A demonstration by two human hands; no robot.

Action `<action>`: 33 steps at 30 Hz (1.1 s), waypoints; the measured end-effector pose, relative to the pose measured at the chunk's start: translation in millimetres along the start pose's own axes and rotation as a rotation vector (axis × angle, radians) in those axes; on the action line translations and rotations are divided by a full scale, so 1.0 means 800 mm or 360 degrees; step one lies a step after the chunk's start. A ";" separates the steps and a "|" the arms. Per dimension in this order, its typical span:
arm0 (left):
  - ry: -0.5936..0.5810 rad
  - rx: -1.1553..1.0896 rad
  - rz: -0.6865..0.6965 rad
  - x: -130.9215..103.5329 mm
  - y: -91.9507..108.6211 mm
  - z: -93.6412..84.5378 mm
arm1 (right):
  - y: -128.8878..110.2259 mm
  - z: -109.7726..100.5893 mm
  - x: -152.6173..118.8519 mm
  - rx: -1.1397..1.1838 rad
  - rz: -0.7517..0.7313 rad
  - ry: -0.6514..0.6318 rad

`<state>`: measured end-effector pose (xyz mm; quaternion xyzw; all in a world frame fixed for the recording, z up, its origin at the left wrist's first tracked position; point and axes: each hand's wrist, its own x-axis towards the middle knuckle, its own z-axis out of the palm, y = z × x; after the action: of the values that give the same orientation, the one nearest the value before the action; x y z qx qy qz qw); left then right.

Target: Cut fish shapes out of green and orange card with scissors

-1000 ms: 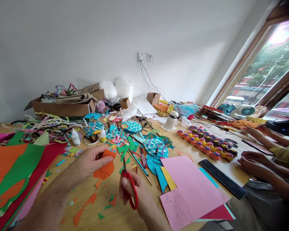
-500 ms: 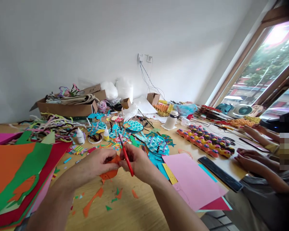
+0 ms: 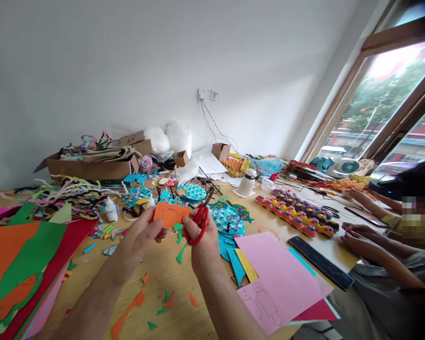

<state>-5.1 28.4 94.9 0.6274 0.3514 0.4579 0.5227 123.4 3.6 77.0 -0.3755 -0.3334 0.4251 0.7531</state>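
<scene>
Between my two hands is a piece of orange paper (image 3: 170,215) with a fish-like outline drawn on it. My left hand (image 3: 147,231) pinches its left side. My right hand (image 3: 202,238) holds red-handled scissors (image 3: 200,224), blades pointing up and away, while its thumb and finger also touch the paper's right edge. Below on the wooden table (image 3: 177,302) lie orange scraps (image 3: 138,300) and green scraps (image 3: 162,311). Left of my hands stands a white glue bottle (image 3: 111,210).
Coloured paper sheets (image 3: 17,255) lie at left, pink paper with drawings (image 3: 283,278) at right. Behind are pipe cleaners (image 3: 71,193), a cardboard box (image 3: 92,167) and blue paper-scale fish (image 3: 226,221). Painted egg cartons (image 3: 297,212), a black phone-like slab (image 3: 320,262) and other people's hands (image 3: 361,238) are further right.
My hands have risen and moved slightly apart, and the orange paper now faces me flat with its drawing showing. The scissors have turned so the blades tilt up to the right.
</scene>
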 end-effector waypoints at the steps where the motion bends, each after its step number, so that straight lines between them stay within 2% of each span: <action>1: 0.0016 0.0054 0.0019 0.001 -0.002 0.004 | 0.004 0.003 0.000 0.0006 0.0018 -0.0007; 5: 0.0228 0.0256 0.0086 0.007 -0.008 0.007 | 0.019 0.006 -0.002 -0.0029 0.0094 -0.0125; 8: 0.0292 0.0300 0.0043 0.010 -0.012 0.002 | 0.019 0.004 -0.004 -0.0068 0.0167 -0.0221; 14: 0.0284 0.0312 0.0036 0.009 -0.009 -0.002 | 0.012 0.002 -0.001 -0.0124 0.0251 -0.0355; 19: 0.0292 0.0267 0.0056 0.009 -0.007 -0.001 | 0.008 0.009 0.003 -0.0178 0.0218 -0.0338; 22: 0.0342 0.0321 0.0046 0.011 -0.009 -0.002 | 0.005 0.013 0.003 -0.0203 0.0240 -0.0355; 28: 0.0384 0.0194 0.0066 0.012 -0.005 -0.006 | 0.013 0.019 -0.002 -0.0245 0.0267 -0.0405; 33: 0.0505 0.0146 0.0119 0.014 -0.006 -0.016 | 0.020 0.022 -0.006 -0.0296 0.0333 -0.0444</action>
<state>-13.5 44.1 92.7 0.5831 0.4263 0.5538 0.4142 100.9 10.3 71.2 -0.4134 -0.4316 0.5163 0.6134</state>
